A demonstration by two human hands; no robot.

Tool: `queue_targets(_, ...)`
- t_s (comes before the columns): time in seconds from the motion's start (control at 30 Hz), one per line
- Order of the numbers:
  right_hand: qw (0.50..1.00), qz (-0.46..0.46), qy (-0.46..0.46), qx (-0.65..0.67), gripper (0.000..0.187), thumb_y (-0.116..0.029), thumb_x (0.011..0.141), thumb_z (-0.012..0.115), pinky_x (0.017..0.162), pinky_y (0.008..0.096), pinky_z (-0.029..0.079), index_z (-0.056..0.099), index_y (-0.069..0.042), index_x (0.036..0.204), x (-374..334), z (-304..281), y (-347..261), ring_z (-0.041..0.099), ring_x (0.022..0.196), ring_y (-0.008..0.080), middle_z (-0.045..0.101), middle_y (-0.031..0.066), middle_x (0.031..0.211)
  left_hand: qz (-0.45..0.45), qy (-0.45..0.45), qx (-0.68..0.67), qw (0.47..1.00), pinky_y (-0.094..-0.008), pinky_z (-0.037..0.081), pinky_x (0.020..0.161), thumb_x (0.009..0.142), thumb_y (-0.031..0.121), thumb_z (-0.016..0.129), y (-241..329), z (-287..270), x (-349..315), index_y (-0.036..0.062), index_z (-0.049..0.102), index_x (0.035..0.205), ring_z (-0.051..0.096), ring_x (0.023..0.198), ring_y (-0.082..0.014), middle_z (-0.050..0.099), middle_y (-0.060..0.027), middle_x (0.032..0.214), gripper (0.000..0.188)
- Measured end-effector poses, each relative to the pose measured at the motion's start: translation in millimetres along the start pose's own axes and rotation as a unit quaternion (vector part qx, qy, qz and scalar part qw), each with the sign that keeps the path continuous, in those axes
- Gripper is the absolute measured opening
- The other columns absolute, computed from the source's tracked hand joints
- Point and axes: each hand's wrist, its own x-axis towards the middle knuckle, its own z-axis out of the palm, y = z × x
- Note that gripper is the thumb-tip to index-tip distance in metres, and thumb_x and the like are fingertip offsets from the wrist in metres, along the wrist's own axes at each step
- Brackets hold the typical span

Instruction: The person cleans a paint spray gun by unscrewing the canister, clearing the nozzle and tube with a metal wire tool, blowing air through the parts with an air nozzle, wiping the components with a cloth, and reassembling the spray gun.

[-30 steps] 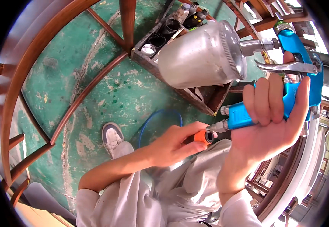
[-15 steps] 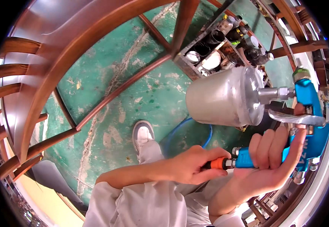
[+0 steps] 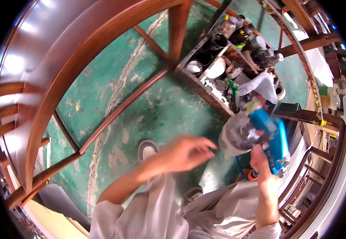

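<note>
A blue spray gun [image 3: 277, 140] is in my right hand [image 3: 261, 164], whose fingers are wrapped round its handle. The gun is tilted and blurred by motion. Its silvery round paint cup [image 3: 233, 137] points left, toward my other hand. An orange hose connector [image 3: 253, 175] shows below the grip, with a short stretch of blue air hose [image 3: 240, 166] beside it. My left hand [image 3: 187, 153] hovers over the floor, left of the cup and apart from it. It is smeared by motion, but its fingers look loosely spread and nothing is in them.
A dirty divided crate [image 3: 206, 95] holds several bottles [image 3: 242, 34], cups and a pale cloth [image 3: 260, 88] beyond the gun. Curved brown wooden furniture [image 3: 63, 75] rises at the left, its rail [image 3: 123, 109] crossing above the green floor [image 3: 113, 159]. More wooden frames [image 3: 332, 153] stand at the right.
My left hand has let go of the orange connector and moved up and left. The spray gun in my right hand has moved left and turned, its cup now partly foreshortened.
</note>
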Motion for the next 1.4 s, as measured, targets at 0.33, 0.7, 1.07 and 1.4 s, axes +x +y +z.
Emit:
queue_targets(0.33,0.954,-0.081,-0.254,-0.138,0.054,-0.004,0.066,0.071,0.085,0.0346,0.056,0.066,-0.001,0.119,-13.1,-68.1,61.5,0.072,0.092,0.0362,0.072,0.0182,0.106,0.18,0.141,0.318,0.92,-0.0412,0.047,0.1,0.08,-0.011,0.051,-28.3,-18.8,122.0,0.0055,0.057,0.122,0.057,0.116,-0.0341,0.058,-0.0139,0.125,0.045)
queue_targets(0.7,0.993,0.041,-0.064,-0.088,0.032,-0.004,0.078,0.075,0.063,0.0247,0.048,0.067,0.002,0.108,-56.6,-107.8,82.1,0.061,0.067,0.0108,0.067,0.0071,0.076,0.09,0.102,0.342,0.93,-0.0458,0.035,0.094,0.076,0.024,0.076,-63.8,74.3,320.6,0.0129,0.076,0.092,0.069,0.094,-0.0298,0.075,-0.0095,0.095,0.02)
queue_targets(1.07,0.99,0.043,-0.083,-0.105,0.032,-0.002,0.077,0.075,0.058,0.024,0.045,0.067,0.003,0.106,-31.3,-93.9,87.7,0.056,0.058,0.0111,0.064,0.0084,0.07,-0.067,0.488,0.069,0.867,-0.0243,0.054,0.075,0.088,0.002,0.069,-32.7,-123.2,-10.0,0.0022,0.065,0.118,0.069,0.091,-0.0137,0.072,-0.01,0.103,0.03)
queue_targets(1.4,0.986,0.007,-0.131,-0.105,0.03,-0.002,0.078,0.075,0.058,0.0246,0.044,0.066,0.004,0.106,-9.2,-71.0,83.0,0.051,0.057,0.0097,0.06,0.0091,0.068,-0.05,0.467,0.34,0.815,-0.0408,0.055,0.088,0.093,0.014,0.064,-150.3,-136.8,104.1,0.003,0.068,0.118,0.071,0.093,-0.0373,0.074,-0.0185,0.102,0.028)
